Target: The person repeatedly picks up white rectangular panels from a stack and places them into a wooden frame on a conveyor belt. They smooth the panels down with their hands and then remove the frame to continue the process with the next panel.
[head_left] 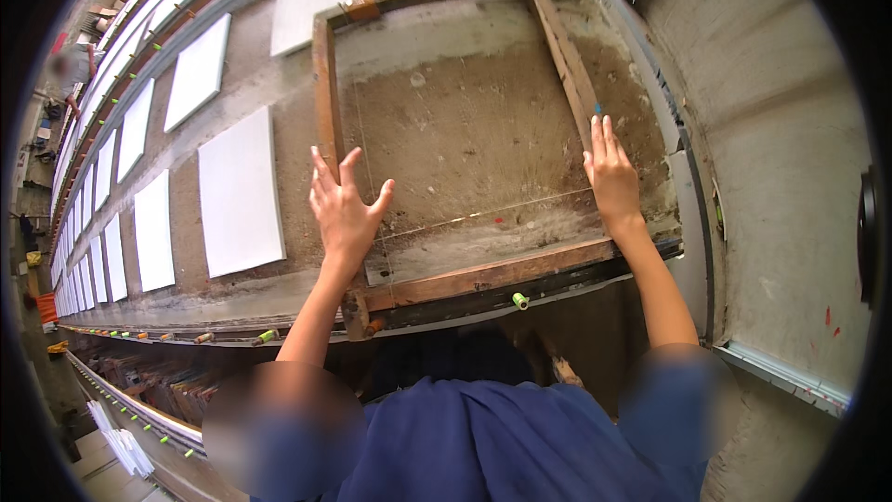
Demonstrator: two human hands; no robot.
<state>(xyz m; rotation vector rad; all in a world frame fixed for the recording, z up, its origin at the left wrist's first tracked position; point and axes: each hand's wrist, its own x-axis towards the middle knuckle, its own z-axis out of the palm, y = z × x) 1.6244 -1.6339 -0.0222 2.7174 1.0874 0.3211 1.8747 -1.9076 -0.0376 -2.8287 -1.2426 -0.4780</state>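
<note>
A large wooden frame [492,271], which looks like a screen-printing frame, lies over the near right end of a long table. Through its middle the stained brown tabletop shows; I cannot tell if a mesh is stretched across it. My left hand [347,214] is at the frame's left rail, fingers spread and thumb held out to the right. On the right rail rests my right hand [612,177], its fingers straight and close together, pointing away from me. Neither hand is wrapped round the wood. Just left of my left hand lies a white rectangular sheet [242,192].
Rows of white sheets [197,72] run down the table [186,309] to the far left. Green and orange pegs [520,300] line its edges. A grey wall [790,158] stands close on the right. Another person [76,65] is at the far left.
</note>
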